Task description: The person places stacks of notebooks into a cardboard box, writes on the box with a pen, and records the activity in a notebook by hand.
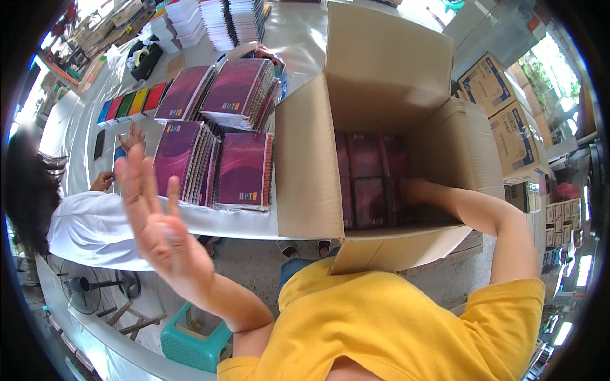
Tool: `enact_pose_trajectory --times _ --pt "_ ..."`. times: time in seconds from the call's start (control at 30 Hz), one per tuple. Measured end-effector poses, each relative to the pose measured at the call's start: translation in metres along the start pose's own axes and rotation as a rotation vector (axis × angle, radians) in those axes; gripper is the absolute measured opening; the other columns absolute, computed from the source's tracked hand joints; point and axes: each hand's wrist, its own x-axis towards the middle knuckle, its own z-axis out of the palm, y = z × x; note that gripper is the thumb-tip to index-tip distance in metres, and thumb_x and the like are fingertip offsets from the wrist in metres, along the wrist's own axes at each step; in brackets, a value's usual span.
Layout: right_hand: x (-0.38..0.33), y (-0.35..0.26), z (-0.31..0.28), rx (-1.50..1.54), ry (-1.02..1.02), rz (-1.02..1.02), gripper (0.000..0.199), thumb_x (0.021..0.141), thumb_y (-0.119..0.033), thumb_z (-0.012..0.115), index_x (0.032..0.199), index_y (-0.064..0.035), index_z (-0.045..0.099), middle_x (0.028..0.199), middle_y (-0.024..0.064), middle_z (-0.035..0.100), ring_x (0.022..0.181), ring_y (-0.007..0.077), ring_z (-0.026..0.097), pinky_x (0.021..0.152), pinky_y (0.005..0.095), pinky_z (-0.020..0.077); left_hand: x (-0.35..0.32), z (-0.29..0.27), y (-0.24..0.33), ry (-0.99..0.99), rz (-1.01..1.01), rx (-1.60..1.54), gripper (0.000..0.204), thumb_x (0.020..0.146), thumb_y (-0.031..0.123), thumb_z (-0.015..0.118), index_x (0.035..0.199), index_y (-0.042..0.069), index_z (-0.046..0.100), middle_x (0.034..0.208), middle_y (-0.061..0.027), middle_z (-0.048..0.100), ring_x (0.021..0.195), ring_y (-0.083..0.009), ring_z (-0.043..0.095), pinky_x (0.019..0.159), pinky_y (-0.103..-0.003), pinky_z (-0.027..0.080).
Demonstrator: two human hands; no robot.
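Observation:
My left hand (166,238) is raised with its fingers spread and nothing in it, in front of the stacks of purple spiral notebooks (244,168) on the white table. My right hand (414,190) reaches down inside an open cardboard box (310,171), at the right side of the purple notebooks (367,152) packed in rows there. Its fingers are in shadow and mostly hidden, so I cannot make out whether it grips one. The box flaps stand open, the far one upright and the near one folded toward me.
A person in a white shirt (95,225) works at the left of the table (76,140). Small colored notebooks (136,101) and white spiral-bound stacks (232,22) lie farther back. Closed cartons (515,133) stand at right. A green stool (190,340) and a fan (79,284) are below left.

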Motion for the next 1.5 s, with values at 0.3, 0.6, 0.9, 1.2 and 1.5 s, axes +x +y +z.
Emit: enact_pose_trajectory --times 0.3,0.6,0.9,1.2,1.5 --pt "-0.012 -0.033 -0.062 -0.124 0.328 0.167 0.026 0.088 -0.022 0.056 0.102 -0.0035 0.066 0.095 0.0216 0.068 0.087 0.0364 0.069 0.072 0.0500 0.0548 -0.006 -0.084 -0.054 0.387 -0.216 0.139 0.062 0.089 0.042 0.065 0.139 0.013 0.045 0.145 -0.0031 0.042 0.132 -0.0261 0.038 0.105 -0.043 0.032" --pt "-0.088 -0.273 -0.276 1.629 0.463 -0.594 0.050 0.092 -0.040 0.062 0.123 -0.0023 0.050 0.108 0.0123 0.059 0.096 0.0180 0.057 0.072 0.0348 0.0511 -0.027 -0.100 -0.167 -0.183 -0.130 0.123 0.141 0.052 0.042 0.092 0.148 -0.005 0.001 0.144 -0.0235 0.031 0.132 -0.0321 0.037 0.111 -0.040 0.030" --pt "0.006 -0.338 -0.311 1.583 0.253 -0.155 0.085 0.083 -0.061 0.064 0.138 -0.0041 0.034 0.127 0.0192 0.047 0.114 0.0350 0.052 0.085 0.0560 0.0503 -0.035 -0.086 -0.157 -0.114 -0.152 0.345 0.124 0.048 0.024 0.095 0.141 -0.005 0.018 0.133 -0.0241 0.041 0.127 -0.0343 0.043 0.107 -0.040 0.035" --pt "-0.001 -0.310 -0.273 2.009 0.091 -0.773 0.076 0.082 -0.056 0.068 0.136 -0.0130 0.036 0.123 0.0057 0.054 0.117 0.0207 0.054 0.094 0.0527 0.0474 0.016 -0.100 -0.075 -0.425 0.566 0.716 0.069 0.060 -0.004 0.077 0.123 0.013 0.057 0.142 -0.0174 0.040 0.134 -0.0479 0.034 0.105 -0.055 0.039" --pt "-0.088 -0.166 -0.208 1.983 0.605 -0.850 0.045 0.090 -0.035 0.060 0.122 -0.0037 0.055 0.108 0.0088 0.063 0.098 0.0197 0.063 0.085 0.0403 0.0536 0.014 -0.060 -0.032 -0.374 0.852 0.506 0.068 0.062 0.011 0.086 0.124 0.021 0.059 0.142 -0.0153 0.039 0.134 -0.0446 0.034 0.102 -0.053 0.043"
